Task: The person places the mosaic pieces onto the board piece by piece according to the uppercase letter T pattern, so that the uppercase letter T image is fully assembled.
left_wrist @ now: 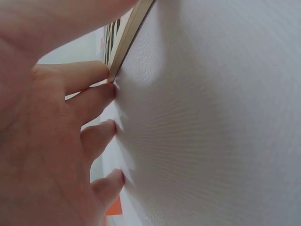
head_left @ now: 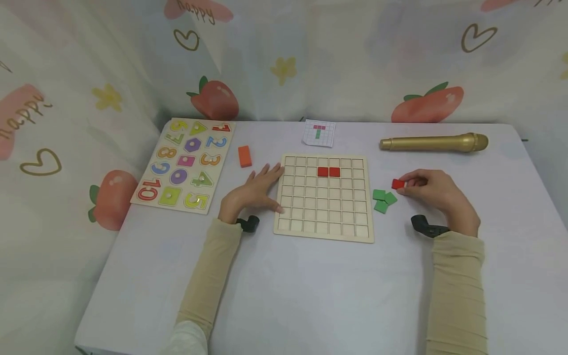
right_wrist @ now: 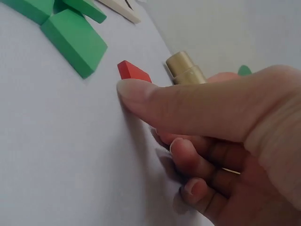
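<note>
My right hand point(head_left: 437, 192) pinches a small red square tile point(head_left: 398, 184) between thumb and fingers, just right of the board. The same red tile point(right_wrist: 133, 71) shows past the thumb tip in the right wrist view. Three green tiles point(head_left: 380, 206) lie in a loose cluster beside that hand. A wooden grid board point(head_left: 322, 228) lies flat in the middle, with two red tiles point(head_left: 329, 172) side by side in its second row from the top. Fingers spread, my left hand point(head_left: 250, 192) touches the board's left edge; in the left wrist view, fingertips meet the board's side point(left_wrist: 124, 40).
Behind the board lies a paper card point(head_left: 318, 133) showing a red and green T on a grid. A gold microphone point(head_left: 432, 143) is at the back right. On the left are an orange block point(head_left: 245, 156) and a number-and-shape puzzle board point(head_left: 146, 190). Printed curtains point(head_left: 337, 59) stand behind the white table.
</note>
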`<state>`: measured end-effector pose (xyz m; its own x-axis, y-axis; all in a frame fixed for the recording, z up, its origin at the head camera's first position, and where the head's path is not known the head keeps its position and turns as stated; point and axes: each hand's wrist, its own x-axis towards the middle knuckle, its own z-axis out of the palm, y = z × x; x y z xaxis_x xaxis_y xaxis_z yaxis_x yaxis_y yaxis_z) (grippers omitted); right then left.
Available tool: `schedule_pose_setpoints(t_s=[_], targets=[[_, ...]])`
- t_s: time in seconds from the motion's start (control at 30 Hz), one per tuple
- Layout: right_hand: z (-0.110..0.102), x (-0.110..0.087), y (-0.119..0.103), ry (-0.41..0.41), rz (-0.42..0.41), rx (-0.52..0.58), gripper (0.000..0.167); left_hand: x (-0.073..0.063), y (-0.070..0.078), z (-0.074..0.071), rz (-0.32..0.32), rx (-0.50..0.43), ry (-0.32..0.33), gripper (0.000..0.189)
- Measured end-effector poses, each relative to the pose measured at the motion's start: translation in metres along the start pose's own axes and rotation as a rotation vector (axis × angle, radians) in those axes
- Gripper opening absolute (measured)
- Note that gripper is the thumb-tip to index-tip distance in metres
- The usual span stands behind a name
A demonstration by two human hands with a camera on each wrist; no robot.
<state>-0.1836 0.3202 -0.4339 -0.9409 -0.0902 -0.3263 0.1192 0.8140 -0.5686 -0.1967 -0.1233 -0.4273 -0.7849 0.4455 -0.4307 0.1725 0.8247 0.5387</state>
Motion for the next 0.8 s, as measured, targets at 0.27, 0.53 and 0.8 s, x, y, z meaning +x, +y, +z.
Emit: schedule_pose_setpoints(t_s=[0.27,0.53,0.8], targets=[[0.000,0.001,-0.006,0.038,0.022,-0.026,0.051,0.000,-0.001,0.000,0.011,0.003,0.004,0.118],[0.003,0.003,-0.016,0.038,0.045,0.028,0.062,0.000,-0.001,0.000,0.015,-0.003,0.009,0.119],[0.012,0.007,-0.031,0.047,0.012,0.054,0.061,0.000,-0.002,0.001,0.018,-0.003,0.007,0.119]])
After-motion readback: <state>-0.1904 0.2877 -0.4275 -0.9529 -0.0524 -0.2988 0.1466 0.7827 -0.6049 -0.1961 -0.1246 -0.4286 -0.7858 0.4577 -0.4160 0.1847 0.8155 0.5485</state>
